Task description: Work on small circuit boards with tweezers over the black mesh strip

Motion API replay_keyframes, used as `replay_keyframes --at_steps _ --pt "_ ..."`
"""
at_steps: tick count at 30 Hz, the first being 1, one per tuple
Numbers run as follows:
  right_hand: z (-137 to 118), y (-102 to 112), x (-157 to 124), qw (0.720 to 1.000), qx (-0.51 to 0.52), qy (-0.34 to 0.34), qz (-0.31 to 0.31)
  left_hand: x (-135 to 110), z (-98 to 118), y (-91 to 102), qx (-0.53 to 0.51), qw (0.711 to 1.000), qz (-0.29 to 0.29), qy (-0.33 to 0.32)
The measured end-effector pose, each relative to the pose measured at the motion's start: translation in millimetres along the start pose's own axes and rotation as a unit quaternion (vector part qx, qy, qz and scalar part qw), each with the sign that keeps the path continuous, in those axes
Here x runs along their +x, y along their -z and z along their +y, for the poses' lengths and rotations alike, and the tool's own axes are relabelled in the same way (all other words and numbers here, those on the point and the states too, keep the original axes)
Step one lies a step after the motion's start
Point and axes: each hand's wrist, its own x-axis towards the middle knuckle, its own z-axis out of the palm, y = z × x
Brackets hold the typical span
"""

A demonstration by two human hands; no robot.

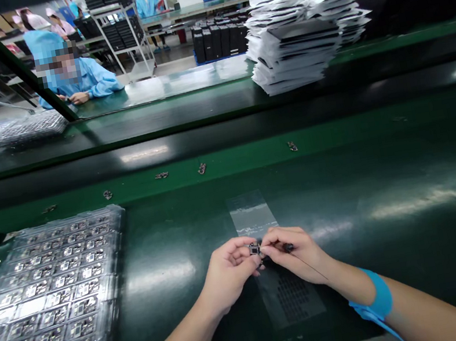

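Note:
Between my two hands, above the green bench, is a small circuit board (255, 248) with a dark square on its face. My left hand (227, 270) pinches it from the left between thumb and fingers. From the right, my right hand (294, 254) has its thumb and forefinger pressed together at the board's edge. A thin dark tool (288, 247) shows in that hand; its kind I cannot make out. Under both hands lies a clear plastic sheet (257, 212), with rows of small dark pieces (293, 298) on its near part. A blue wrist strap (377, 292) circles my right wrist.
A clear compartment tray (52, 301) full of small boards stands at the left. Several small parts (202, 168) lie along a green strip behind the bench. Stacked white packets (296, 35) rise farther back. A co-worker in blue (92, 77) sits across the line.

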Motion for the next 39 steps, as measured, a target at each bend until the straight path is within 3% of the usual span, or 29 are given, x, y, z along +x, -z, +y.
replay_keyframes --at_steps 17,27,35,39 --pt "-0.7 0.0 0.2 1.0 0.001 -0.02 0.007 1.2 -2.8 0.9 0.01 1.0 -0.004 0.002" --pt "3.2 -2.1 0.8 0.99 0.085 -0.113 -0.007 1.8 -1.7 0.0 -0.004 0.999 -0.009 0.033" --pt "2.3 -0.3 3.3 0.98 0.122 -0.154 0.012 1.9 -3.2 2.8 0.073 0.994 -0.072 0.046" --pt "1.5 0.3 5.1 0.98 0.11 -0.166 0.009 2.2 -3.8 3.1 0.095 0.991 -0.078 0.059"
